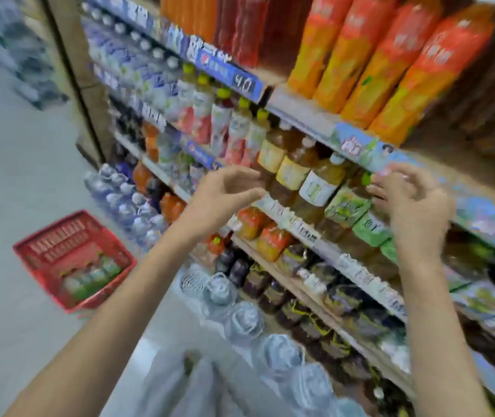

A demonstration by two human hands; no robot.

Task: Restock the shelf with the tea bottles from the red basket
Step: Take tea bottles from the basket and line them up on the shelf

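Both hands are raised empty before the middle shelf (297, 227). The left hand (228, 191) is spread, thumb apart from the fingers; the right hand (411, 197) is open, fingers loosely curled near two green-labelled tea bottles (348, 206). Left, on the floor (14, 182), one red basket (44, 245) holds about four blurred bottles (90, 278).

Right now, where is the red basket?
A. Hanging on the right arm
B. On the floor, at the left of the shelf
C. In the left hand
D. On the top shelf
B: the red basket stands on the grey floor, with bottles inside, and both hands are raised at the shelf.
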